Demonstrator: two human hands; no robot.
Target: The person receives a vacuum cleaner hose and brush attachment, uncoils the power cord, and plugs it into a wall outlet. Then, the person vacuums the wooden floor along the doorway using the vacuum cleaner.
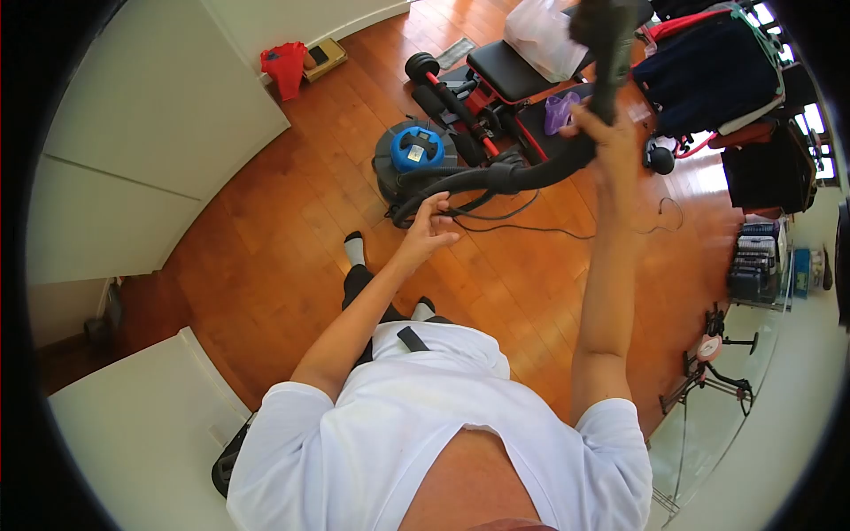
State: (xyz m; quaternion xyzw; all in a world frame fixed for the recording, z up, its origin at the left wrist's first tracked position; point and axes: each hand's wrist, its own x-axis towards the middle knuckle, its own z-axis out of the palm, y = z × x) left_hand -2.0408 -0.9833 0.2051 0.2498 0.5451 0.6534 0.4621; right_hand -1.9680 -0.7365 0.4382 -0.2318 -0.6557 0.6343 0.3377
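My right hand (609, 146) is raised at the upper right, its fingers wrapped round the black handle end of a vacuum cleaner hose (531, 177). The dark upper part of the handle is blurred. From there the hose curves down and left to the vacuum cleaner (416, 149), a dark round canister with a blue top, standing on the wooden floor. My left hand (431, 226) is just below the hose near the canister. Its fingers are apart and it grips nothing; whether the fingertips touch the hose I cannot tell.
A thin cable (531, 227) trails over the floor. Behind the vacuum stand a black weight bench (513, 71) with a white plastic bag (542, 40) and a dumbbell (422, 66). Dark clothes (708, 75) hang at right. A white cabinet (150, 133) stands left.
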